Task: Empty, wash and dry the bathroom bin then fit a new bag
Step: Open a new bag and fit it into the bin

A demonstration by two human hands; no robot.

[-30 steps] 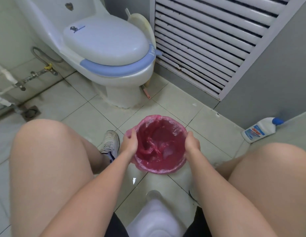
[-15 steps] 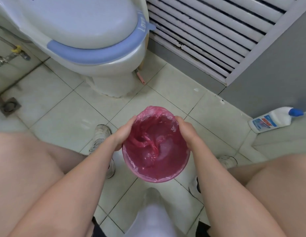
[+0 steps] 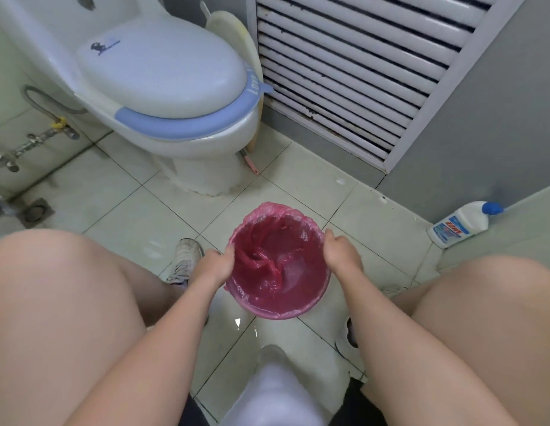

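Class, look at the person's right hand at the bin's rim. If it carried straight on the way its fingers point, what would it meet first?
The right hand points forward and slightly left along the bin rim, so it would probably first meet the pink bag folded over the far rim, then bare floor tile. Depth is uncertain.

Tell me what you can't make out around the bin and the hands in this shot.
Head view only:
- bin body: wrapped by the pink bag.
- left hand and right hand fingertips: curled over the rim.
- bottle label: too small to read.
- right shoe: behind the forearm.
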